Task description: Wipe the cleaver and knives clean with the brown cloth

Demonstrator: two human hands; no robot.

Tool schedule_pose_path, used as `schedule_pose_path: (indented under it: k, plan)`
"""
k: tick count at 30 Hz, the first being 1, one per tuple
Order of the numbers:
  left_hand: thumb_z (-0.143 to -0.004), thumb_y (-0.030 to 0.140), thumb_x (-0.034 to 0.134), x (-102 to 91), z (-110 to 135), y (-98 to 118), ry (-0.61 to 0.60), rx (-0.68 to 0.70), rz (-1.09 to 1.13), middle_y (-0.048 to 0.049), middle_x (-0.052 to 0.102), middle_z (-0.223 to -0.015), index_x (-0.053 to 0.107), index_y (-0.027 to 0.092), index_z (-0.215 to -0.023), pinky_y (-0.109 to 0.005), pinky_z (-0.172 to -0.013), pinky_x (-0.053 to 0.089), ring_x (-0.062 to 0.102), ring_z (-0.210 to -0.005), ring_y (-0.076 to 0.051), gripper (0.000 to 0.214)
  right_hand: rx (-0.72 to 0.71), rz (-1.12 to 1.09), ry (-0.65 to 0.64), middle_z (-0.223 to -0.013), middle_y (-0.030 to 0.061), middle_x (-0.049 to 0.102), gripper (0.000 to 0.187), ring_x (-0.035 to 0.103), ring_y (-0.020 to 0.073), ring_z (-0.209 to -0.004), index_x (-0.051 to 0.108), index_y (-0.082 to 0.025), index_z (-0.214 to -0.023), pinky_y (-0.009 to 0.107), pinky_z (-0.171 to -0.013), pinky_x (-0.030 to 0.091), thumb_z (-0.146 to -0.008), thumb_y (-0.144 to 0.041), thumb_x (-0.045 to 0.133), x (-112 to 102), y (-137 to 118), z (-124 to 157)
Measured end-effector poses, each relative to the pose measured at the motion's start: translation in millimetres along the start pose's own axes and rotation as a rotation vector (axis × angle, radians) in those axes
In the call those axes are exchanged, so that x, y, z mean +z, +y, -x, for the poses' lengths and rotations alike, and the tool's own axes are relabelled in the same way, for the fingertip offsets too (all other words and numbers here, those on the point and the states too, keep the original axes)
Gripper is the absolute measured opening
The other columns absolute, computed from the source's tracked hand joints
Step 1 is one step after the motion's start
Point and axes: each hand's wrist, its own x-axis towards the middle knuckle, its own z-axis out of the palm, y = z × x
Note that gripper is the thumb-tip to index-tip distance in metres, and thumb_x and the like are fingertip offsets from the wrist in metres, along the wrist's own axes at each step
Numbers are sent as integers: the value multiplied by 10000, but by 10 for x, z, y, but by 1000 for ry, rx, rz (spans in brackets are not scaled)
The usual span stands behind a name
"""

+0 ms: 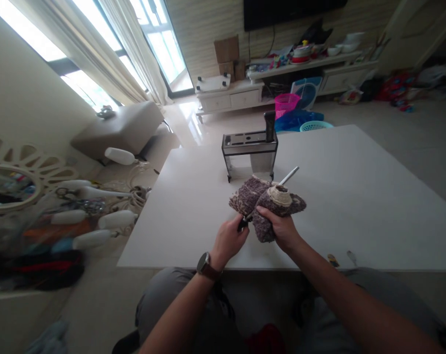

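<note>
My left hand [228,240] is closed round the dark handle of a knife [288,176]; the silver blade pokes out up and to the right beyond a cloth. My right hand [280,227] grips a brown-and-cream patterned cloth [262,199] that is wrapped round the blade, just above the white table [355,196]. A watch sits on my left wrist. Behind the cloth stands a grey metal knife rack [249,147] with one black-handled knife [269,125] upright in it.
Two small items [341,258] lie near the table's front edge at the right. A padded bench [120,129] and cluttered shelves stand to the left. Baskets [286,104] and a low TV cabinet [282,78] are on the far side of the room.
</note>
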Motion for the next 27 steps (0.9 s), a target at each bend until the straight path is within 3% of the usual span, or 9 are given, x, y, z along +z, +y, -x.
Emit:
schedule_pose_path:
  k: [4, 8, 13, 18, 27]
  plan:
    - [-888, 233, 534, 35, 18, 44, -20, -4, 37, -23, 653, -706, 560, 211, -859, -282, -603, 331, 573, -621, -168, 45, -36, 105, -39, -1123, 88, 761, 528, 670, 301, -1137, 756, -159, -1032, 477, -1071, 482, -574, -376, 905, 10, 20, 33]
    - [-871, 196, 541, 97, 59, 74, -48, 1, 99, -79, 718, -866, 580, 196, -982, -285, -666, 407, 660, -762, -202, 118, -79, 199, -36, -1111, 85, 765, 523, 662, 296, -1145, 758, -173, -1021, 471, -1112, 441, -560, -374, 900, 47, 122, 28]
    - [-853, 169, 551, 134, 77, 102, -56, -39, 153, -102, 733, -934, 606, 191, -981, -298, -732, 465, 689, -866, -231, 141, -108, 194, -61, -1110, 95, 766, 488, 665, 298, -1142, 754, -160, -1026, 480, -1128, 422, -601, -371, 869, 61, 181, -31]
    - [-837, 175, 564, 56, 45, 169, -37, -37, 179, -98, 741, -936, 633, 193, -980, -307, -779, 500, 687, -876, -236, 160, -132, 173, -77, -1159, 103, 754, 550, 652, 308, -1172, 739, -147, -1077, 470, -1147, 403, -594, -378, 865, 88, 147, -21]
    - [-886, 237, 515, 6, 159, 240, 13, 54, 224, -80, 752, -986, 653, 201, -984, -307, -805, 506, 697, -909, -241, 173, -117, 64, -204, -1085, 100, 770, 456, 691, 307, -1084, 732, -140, -1023, 425, -1013, 521, -624, -338, 829, 49, 136, 26]
